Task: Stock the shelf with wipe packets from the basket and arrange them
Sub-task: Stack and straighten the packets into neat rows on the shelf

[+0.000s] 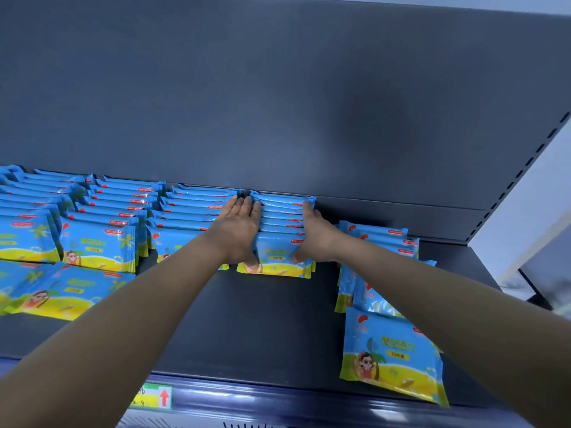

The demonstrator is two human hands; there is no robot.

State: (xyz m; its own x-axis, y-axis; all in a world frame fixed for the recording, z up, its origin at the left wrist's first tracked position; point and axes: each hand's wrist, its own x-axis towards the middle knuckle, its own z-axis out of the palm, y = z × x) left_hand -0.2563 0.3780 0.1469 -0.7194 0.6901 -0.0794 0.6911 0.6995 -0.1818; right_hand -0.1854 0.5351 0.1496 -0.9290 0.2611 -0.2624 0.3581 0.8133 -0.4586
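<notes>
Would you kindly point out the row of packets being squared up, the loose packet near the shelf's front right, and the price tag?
Row of packets (279,253): head view, front packet's face.
Loose packet (391,350): head view, middle of its face.
Price tag (154,396): head view, its centre.

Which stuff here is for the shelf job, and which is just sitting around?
For the job:
- left hand and right hand, pressing the sides of a row of wipe packets
- neat rows already stocked
- loose packets on the right, not yet lined up
- shelf

Just there:
- price tag with a red arrow
- back panel
</notes>
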